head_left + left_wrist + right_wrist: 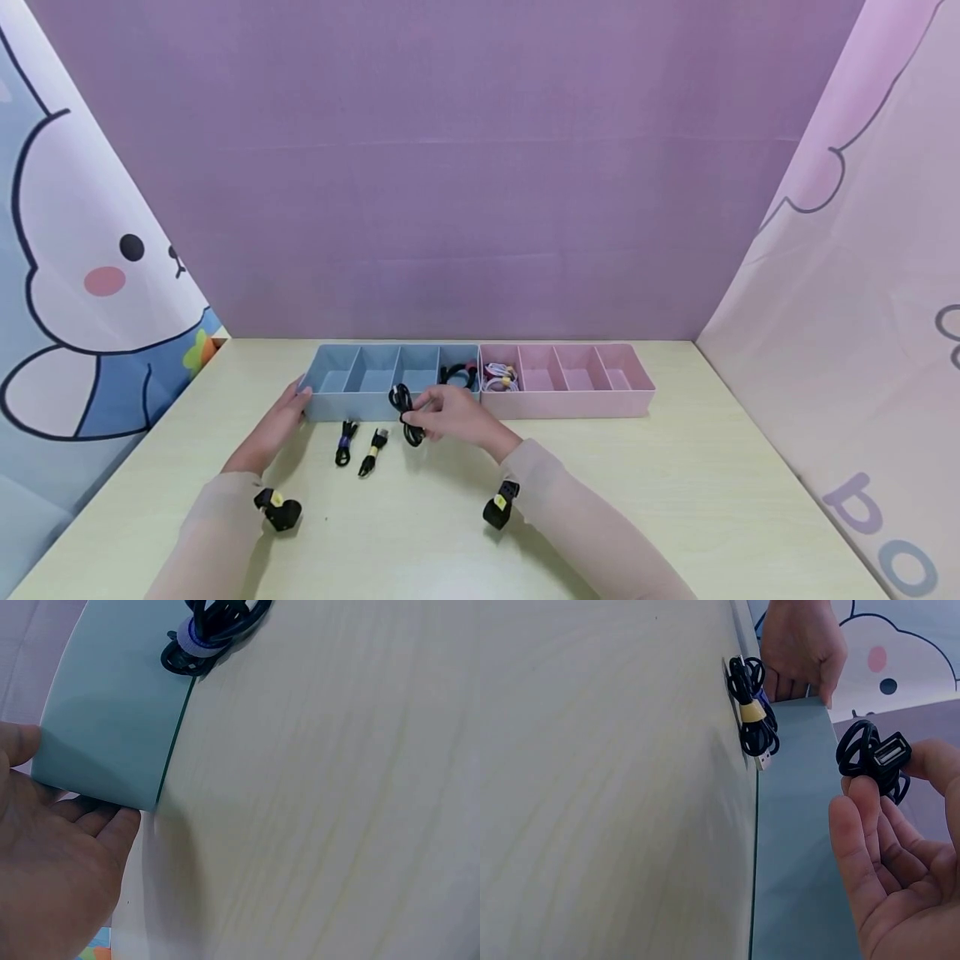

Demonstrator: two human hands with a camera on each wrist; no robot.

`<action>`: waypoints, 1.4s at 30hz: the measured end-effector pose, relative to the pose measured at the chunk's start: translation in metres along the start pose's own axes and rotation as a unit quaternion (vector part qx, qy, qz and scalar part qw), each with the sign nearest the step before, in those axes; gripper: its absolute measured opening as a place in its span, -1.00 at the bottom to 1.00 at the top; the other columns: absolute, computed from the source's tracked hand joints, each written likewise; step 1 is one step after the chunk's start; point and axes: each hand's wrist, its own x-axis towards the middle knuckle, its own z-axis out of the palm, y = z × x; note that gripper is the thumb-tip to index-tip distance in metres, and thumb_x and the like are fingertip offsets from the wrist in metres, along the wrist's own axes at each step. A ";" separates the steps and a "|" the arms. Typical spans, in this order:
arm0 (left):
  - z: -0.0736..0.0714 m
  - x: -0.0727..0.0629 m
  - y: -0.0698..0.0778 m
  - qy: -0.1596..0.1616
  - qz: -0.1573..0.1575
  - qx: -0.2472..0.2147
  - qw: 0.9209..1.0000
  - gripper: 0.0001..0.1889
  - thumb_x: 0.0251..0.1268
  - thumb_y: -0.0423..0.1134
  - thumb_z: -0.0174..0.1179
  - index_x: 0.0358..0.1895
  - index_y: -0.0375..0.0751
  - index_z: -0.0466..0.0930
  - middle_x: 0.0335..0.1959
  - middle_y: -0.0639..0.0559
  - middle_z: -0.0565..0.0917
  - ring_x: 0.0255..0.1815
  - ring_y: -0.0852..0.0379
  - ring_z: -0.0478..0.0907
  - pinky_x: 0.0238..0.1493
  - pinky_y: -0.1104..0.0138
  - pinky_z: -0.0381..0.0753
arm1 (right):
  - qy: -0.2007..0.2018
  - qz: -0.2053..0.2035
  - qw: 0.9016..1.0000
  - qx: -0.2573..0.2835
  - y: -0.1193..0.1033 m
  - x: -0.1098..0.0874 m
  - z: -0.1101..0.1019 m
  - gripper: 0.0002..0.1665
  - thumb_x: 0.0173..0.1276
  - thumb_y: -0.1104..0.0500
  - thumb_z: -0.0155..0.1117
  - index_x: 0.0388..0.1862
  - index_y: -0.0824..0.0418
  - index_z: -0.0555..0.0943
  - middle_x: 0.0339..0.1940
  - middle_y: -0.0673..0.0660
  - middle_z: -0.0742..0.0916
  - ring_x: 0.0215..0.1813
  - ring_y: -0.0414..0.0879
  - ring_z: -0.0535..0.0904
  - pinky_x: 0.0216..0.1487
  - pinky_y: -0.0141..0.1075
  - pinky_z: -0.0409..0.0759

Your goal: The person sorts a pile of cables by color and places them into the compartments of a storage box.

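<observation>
Left hand (279, 419) stretches forward; right fingers (851, 847) (bent) pinch.

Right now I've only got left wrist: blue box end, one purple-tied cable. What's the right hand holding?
Observer: Right hand pinches a black cable.
Operator: Anything beside the purple-tied cable?
Observer: Yes, in the head view a yellow-tied cable lies to its right on the table.
Operator: And past the blue box?
Observer: A pink box stands at its far end, away from the left hand.
</observation>
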 end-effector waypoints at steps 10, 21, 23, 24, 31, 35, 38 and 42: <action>0.000 0.001 -0.001 0.000 0.002 -0.005 1.000 -0.28 0.66 0.13 -0.47 0.60 -0.13 -0.55 0.60 -0.31 -0.43 0.57 -0.38 -0.44 0.47 -0.31 -0.27 | 0.008 0.000 1.000 -0.003 -0.002 0.001 -0.009 -0.68 0.37 -0.07 0.40 -0.06 0.10 0.67 -0.43 0.08 0.75 -0.29 0.21 0.74 -0.13 0.05 0.72; 0.000 0.001 -0.002 0.001 0.000 -0.001 1.000 -0.24 0.64 0.20 -0.47 0.60 -0.11 -0.55 0.60 -0.32 -0.42 0.56 -0.40 -0.43 0.45 -0.34 -0.27 | 0.019 0.008 1.000 0.007 -0.004 0.000 -0.016 -0.68 0.37 -0.06 0.40 -0.06 0.11 0.66 -0.43 0.10 0.75 -0.24 0.26 0.73 -0.09 0.07 0.71; -0.001 0.001 -0.002 0.001 0.001 0.000 1.000 -0.24 0.63 0.21 -0.47 0.60 -0.10 -0.55 0.60 -0.32 -0.42 0.56 -0.40 -0.44 0.44 -0.35 -0.28 | 0.018 0.005 1.000 0.014 -0.004 0.001 -0.017 -0.69 0.37 -0.04 0.40 -0.07 0.13 0.66 -0.43 0.12 0.74 -0.24 0.27 0.72 -0.10 0.07 0.72; -0.001 0.001 -0.002 0.001 0.002 -0.001 1.000 -0.24 0.63 0.21 -0.47 0.60 -0.10 -0.55 0.60 -0.32 -0.42 0.56 -0.40 -0.44 0.44 -0.35 -0.29 | 0.017 0.004 1.000 0.017 -0.003 0.001 -0.017 -0.69 0.37 -0.03 0.40 -0.07 0.14 0.66 -0.43 0.13 0.74 -0.24 0.28 0.72 -0.11 0.07 0.72; 0.000 0.001 -0.002 0.003 0.002 0.001 1.000 -0.25 0.64 0.19 -0.48 0.60 -0.12 -0.55 0.60 -0.31 -0.43 0.57 -0.38 -0.46 0.45 -0.34 -0.30 | 0.031 0.002 0.999 0.010 -0.001 0.003 -0.021 -0.65 0.36 -0.04 0.41 -0.04 0.16 0.66 -0.41 0.10 0.75 -0.24 0.30 0.72 -0.12 0.09 0.72; 0.000 0.002 -0.002 0.002 0.002 0.001 1.000 -0.25 0.64 0.19 -0.47 0.60 -0.11 -0.56 0.60 -0.31 -0.43 0.56 -0.38 -0.45 0.45 -0.34 -0.31 | 0.040 0.004 0.999 0.002 -0.003 0.003 -0.025 -0.63 0.37 -0.05 0.41 -0.02 0.17 0.66 -0.39 0.07 0.76 -0.25 0.27 0.72 -0.13 0.10 0.72; -0.001 0.001 -0.002 0.002 0.003 -0.001 1.000 -0.24 0.63 0.20 -0.47 0.60 -0.11 -0.56 0.60 -0.31 -0.43 0.56 -0.39 -0.45 0.44 -0.35 -0.30 | 0.045 0.007 0.999 -0.002 -0.004 0.003 -0.028 -0.61 0.37 -0.06 0.40 0.00 0.18 0.66 -0.37 0.07 0.75 -0.28 0.21 0.73 -0.16 0.05 0.74; 0.000 0.001 -0.002 0.003 0.009 -0.002 1.000 -0.25 0.65 0.18 -0.46 0.60 -0.10 -0.55 0.60 -0.32 -0.42 0.56 -0.39 -0.45 0.45 -0.35 -0.30 | 0.049 0.008 0.999 -0.004 -0.004 0.004 -0.033 -0.58 0.37 -0.08 0.40 0.01 0.19 0.66 -0.36 0.07 0.75 -0.28 0.19 0.73 -0.18 0.01 0.74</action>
